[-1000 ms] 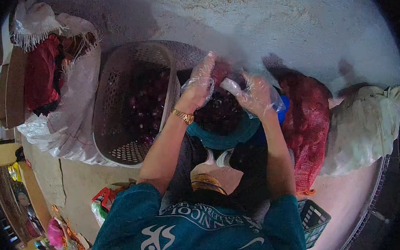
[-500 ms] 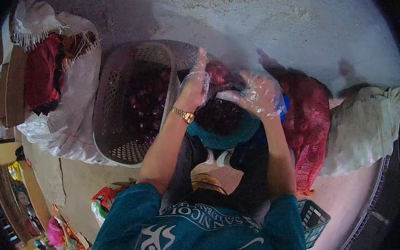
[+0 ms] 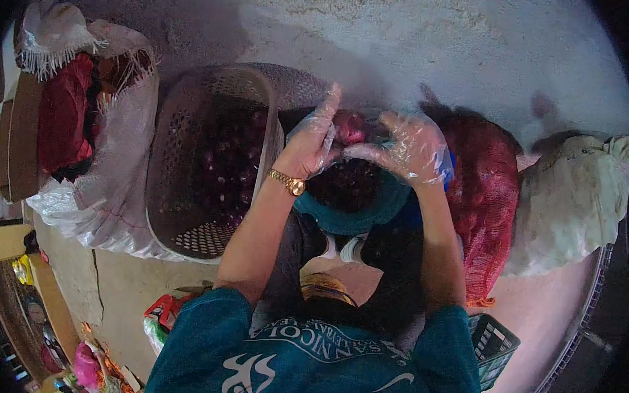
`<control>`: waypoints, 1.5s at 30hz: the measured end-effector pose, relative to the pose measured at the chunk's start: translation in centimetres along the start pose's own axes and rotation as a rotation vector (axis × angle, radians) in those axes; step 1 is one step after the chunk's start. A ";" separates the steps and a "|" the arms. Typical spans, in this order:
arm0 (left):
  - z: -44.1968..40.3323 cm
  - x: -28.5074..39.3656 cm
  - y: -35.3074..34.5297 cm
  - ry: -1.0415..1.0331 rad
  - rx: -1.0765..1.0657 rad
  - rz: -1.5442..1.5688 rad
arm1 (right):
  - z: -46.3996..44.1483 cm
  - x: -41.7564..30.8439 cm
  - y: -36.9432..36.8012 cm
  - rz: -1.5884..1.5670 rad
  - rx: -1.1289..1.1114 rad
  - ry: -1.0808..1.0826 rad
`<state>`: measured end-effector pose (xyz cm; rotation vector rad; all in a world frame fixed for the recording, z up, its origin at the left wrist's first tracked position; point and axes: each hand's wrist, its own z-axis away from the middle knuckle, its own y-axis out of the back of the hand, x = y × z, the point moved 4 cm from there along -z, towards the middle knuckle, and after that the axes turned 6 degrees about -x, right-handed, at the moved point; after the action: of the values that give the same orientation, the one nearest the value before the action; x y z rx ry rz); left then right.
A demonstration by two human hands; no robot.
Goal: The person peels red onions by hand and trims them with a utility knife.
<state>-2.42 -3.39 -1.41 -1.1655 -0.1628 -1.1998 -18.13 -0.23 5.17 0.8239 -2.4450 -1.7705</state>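
A round red onion [image 3: 349, 126] is in my left hand [image 3: 309, 142], which wears a clear plastic glove and has its thumb pointing up beside the onion. My right hand [image 3: 411, 148], also gloved, is close on the right with thumb and forefinger apart; its thumb tip reaches the onion's lower edge. The undersides of my fingers are hidden. Below both hands sits a teal basin [image 3: 349, 219] with dark purple onion pieces or skins [image 3: 345, 187] in it, between my knees.
To the left is a grey perforated basket [image 3: 203, 244] of purple onions [image 3: 226, 166], beside a woven sack [image 3: 118, 163]. At right stand a red mesh sack [image 3: 483, 200] and a whitish sack [image 3: 573, 205]. A green crate [image 3: 493, 344] lies behind; a wall [image 3: 410, 44] rises ahead.
My left hand has shifted slightly right and the onion is lower and shows more clearly. My right thumb has come closer to the left hand, narrowing the gap between them.
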 end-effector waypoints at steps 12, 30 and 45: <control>0.0 0.0 -0.1 -0.039 -0.090 -0.019 | -0.3 -0.1 -0.6 -0.024 -0.116 0.055; -0.1 0.2 0.1 -0.021 0.007 0.067 | -0.3 -0.9 -1.4 -0.047 -0.287 0.098; -0.1 -0.2 0.5 0.038 -0.061 0.015 | 0.5 1.6 -2.1 -0.079 -0.139 0.011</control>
<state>-2.20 -3.35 -1.90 -1.1941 -0.0888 -1.2201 -18.82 -0.88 2.65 0.9261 -2.2814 -1.9307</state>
